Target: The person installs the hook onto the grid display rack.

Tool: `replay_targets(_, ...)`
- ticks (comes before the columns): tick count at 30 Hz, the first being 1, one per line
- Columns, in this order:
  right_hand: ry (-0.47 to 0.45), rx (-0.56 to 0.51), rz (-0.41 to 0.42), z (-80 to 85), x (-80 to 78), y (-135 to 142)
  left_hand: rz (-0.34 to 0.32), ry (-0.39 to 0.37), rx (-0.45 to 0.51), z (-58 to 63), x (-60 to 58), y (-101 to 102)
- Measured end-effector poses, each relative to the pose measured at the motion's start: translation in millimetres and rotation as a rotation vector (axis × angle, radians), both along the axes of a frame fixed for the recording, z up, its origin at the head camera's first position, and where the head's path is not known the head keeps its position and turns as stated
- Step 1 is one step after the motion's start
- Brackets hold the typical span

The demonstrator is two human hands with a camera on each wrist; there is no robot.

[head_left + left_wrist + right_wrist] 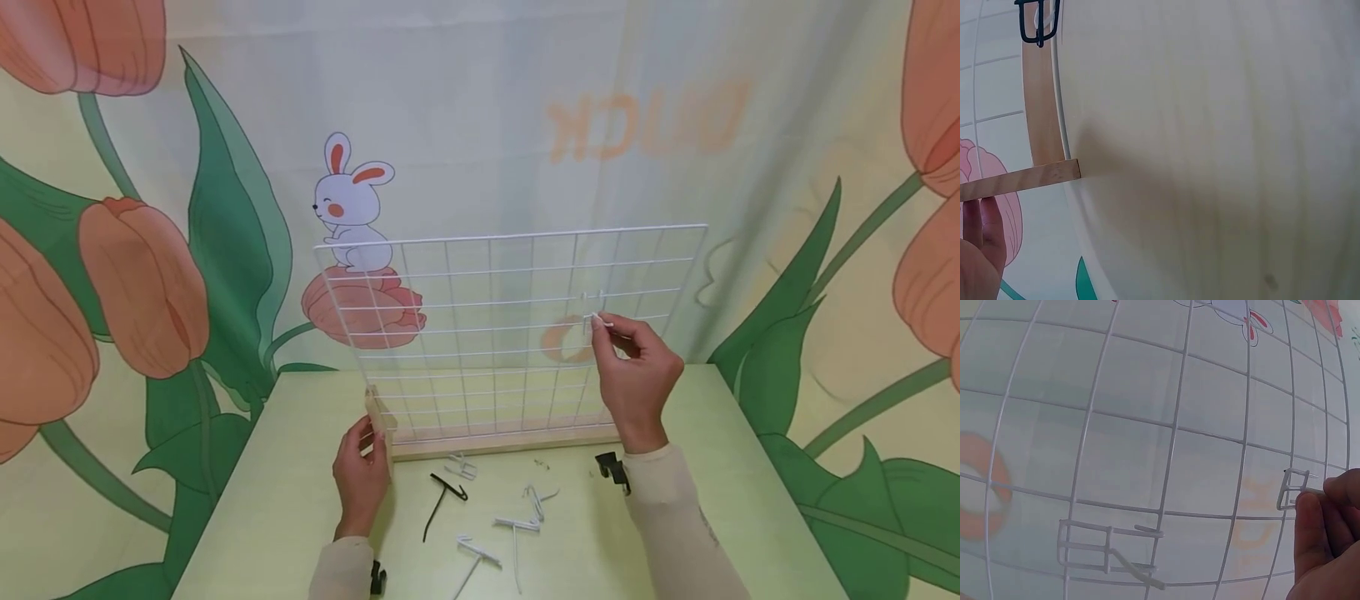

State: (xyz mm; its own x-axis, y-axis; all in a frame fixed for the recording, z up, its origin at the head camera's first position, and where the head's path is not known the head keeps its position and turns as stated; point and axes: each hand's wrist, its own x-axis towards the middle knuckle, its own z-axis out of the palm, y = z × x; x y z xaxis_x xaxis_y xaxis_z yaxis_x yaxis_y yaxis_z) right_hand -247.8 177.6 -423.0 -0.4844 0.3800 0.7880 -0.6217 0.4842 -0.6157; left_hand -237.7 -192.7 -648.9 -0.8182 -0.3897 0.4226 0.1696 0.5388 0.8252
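Note:
A white wire grid panel (490,311) stands upright in a wooden base (510,442). At its upper right, my right hand (639,375) pinches a white wire hook (1290,490) between thumb and fingertips, against the grid wires. Another white hook (1109,547) lies against the grid in the right wrist view, apart from my fingers. At the panel's lower left, my left hand (362,479) holds the base's wooden end piece (1029,178). In the left wrist view two fingers touch that strip's edge; part of the hand is out of frame.
Several white hooks (516,525) and a black hook (444,493) lie loose on the pale table (255,500) before the base. Small bits (542,463) lie near the base. A printed curtain (465,108) hangs close behind the panel.

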Motion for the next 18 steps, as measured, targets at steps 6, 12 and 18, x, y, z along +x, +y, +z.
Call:
replay_targets(6,-0.002,-0.013,-0.005,12.1,-1.6,-5,0.004,-0.001,-0.002,0.9,0.8,0)
replay_targets(12,0.012,-0.022,-0.002,24.4,2.6,-12,0.014,-0.007,-0.009,0.3,0.7,0)
replay_targets(18,0.025,-0.015,0.015,4.8,-11.0,-3,0.010,0.000,-0.008,-0.3,1.4,1)
